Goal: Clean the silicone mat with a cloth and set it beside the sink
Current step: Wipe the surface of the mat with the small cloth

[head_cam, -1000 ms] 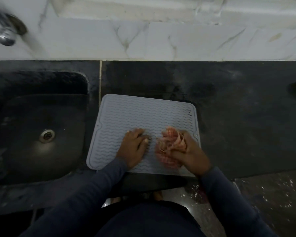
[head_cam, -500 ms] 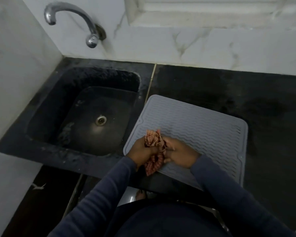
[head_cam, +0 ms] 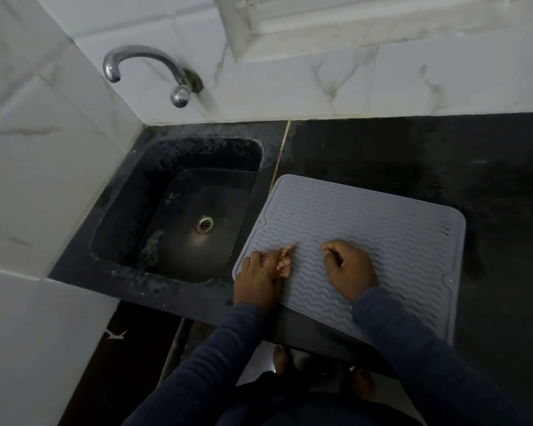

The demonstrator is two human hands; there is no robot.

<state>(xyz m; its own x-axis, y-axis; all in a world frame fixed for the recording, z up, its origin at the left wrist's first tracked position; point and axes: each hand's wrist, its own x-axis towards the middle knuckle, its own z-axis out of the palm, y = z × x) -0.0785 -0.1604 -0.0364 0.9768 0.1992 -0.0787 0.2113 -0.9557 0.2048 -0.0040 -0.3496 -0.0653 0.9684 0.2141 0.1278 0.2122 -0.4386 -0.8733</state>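
Dark counter [head_cam: 382,149] beside the sink [head_cam: 179,155], silicone mat [head_cam: 382,235] flat just next to it, cloth [head_cam: 285,262] balled tight in the left hand [head_cam: 257,279] at the sink-side edge for wiping, right hand [head_cam: 350,269] curled empty farther from the sink, probably pinning the mat.

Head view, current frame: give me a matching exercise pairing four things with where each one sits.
Things:
1. grey wavy-ribbed silicone mat
2. reddish crumpled cloth
3. curved chrome tap
4. round metal drain

Places:
A. on the white tiled wall
B. in the grip of the left hand
C. in the bottom of the black sink
D. flat on the black counter

Pairs: 1-D, 2-B, 3-A, 4-C.
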